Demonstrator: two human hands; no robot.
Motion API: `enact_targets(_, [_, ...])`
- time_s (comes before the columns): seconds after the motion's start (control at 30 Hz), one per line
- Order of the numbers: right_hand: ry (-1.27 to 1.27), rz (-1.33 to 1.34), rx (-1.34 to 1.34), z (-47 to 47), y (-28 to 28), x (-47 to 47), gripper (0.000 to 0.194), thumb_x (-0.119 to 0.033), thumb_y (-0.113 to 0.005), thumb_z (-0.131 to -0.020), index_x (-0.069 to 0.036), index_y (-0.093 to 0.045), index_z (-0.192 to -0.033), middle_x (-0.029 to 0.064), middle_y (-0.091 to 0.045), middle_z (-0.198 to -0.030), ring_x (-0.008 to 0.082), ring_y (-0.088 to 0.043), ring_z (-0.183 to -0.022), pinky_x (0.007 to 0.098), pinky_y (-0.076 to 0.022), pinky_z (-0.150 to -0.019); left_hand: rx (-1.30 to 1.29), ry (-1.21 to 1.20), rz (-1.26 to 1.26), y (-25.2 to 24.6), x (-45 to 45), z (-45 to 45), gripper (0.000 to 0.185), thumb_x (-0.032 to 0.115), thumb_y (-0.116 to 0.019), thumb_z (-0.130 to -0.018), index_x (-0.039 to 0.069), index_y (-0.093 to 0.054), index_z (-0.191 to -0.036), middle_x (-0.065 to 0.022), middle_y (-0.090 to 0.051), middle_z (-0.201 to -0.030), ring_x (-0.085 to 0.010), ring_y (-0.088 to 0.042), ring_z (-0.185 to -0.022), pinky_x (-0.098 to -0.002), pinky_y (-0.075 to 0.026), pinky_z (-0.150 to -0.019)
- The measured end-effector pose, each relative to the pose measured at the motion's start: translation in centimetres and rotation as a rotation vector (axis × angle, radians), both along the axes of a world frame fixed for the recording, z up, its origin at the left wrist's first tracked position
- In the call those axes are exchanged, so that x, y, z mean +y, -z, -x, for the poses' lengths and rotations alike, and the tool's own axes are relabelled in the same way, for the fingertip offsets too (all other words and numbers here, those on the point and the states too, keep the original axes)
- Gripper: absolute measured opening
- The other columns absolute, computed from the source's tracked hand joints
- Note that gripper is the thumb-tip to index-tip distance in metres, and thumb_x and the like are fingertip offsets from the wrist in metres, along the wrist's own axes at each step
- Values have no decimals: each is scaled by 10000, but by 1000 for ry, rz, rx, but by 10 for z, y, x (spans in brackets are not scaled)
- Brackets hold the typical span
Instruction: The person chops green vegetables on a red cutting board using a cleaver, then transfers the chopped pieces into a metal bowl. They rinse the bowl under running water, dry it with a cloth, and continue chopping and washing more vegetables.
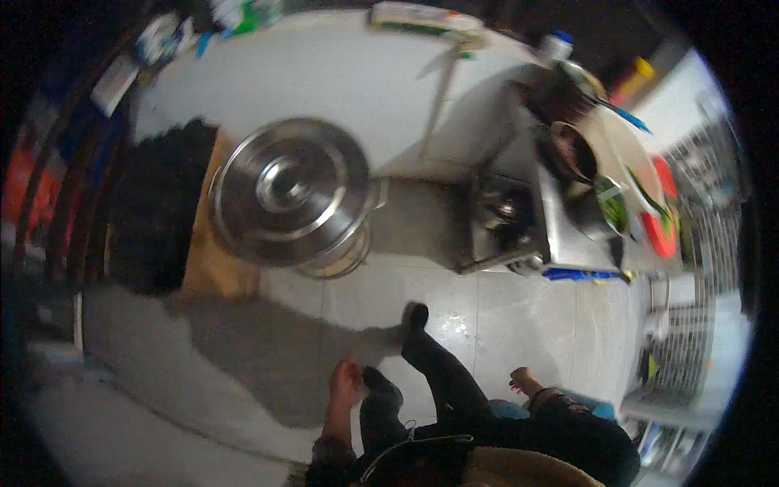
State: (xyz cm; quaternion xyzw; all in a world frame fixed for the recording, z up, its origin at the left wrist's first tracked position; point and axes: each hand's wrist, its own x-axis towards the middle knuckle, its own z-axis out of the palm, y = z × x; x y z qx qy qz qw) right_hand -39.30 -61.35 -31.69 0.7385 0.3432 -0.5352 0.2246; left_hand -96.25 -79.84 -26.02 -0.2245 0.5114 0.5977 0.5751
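Observation:
My left hand [345,378] hangs low beside my leg, blurred, with its fingers loosely bent and nothing visible in it. My right hand [524,381] is held out on the other side, also without anything in it, its fingers partly curled and a little apart. Neither hand touches an object. Ahead of me stands a large lidded stainless steel pot [292,192] with side handles. To its right, past a gap of floor, is a metal table [566,243] bearing a dark saucepan [573,152] and a metal pot with green contents [610,204].
Left of the large pot is a black bulky thing [158,213] against a brown board or box [213,262]. Shiny metal ware [502,207] sits on the table's lower shelf. A red-rimmed item [660,234] lies on the table; a wire rack [709,231] stands beyond. Pale tiles [523,322] cover the floor.

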Motion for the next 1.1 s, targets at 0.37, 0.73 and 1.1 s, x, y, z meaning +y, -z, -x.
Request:
enact_targets(0.37, [106,-252,38,-130,-116,-9,265,-202,-532,-860,-15,-620,-1027,118,-681,-833,195,-641,-628,352,-496,-473,39,412,-199,-118,164,-183,213,234,-652,-850,101,-583,-1002,-52,-605,-852,-160,-566,-726,-306,-470,-615])
enact_targets(0.73, [-450,-999,-474,-416,-104,-29,169,-148,-619,-810,-5,-585,-726,132,-602,-633,285,-593,-554,382,-476,-535,1,1111,-352,-218,352,-554,221,259,-580,-898,94,-581,-1045,-32,-633,-927,-103,-575,-716,-250,-474,-609])
enact_targets(1.1, [1022,-615,192,-455,-147,-6,226,-279,-590,-884,-70,-572,-799,55,-594,-648,158,-521,-470,305,-383,-388,557,815,-463,-261,434,-566,206,318,-547,-889,117,-588,-873,17,-515,-703,-91,-464,-592,-244,-372,-508])
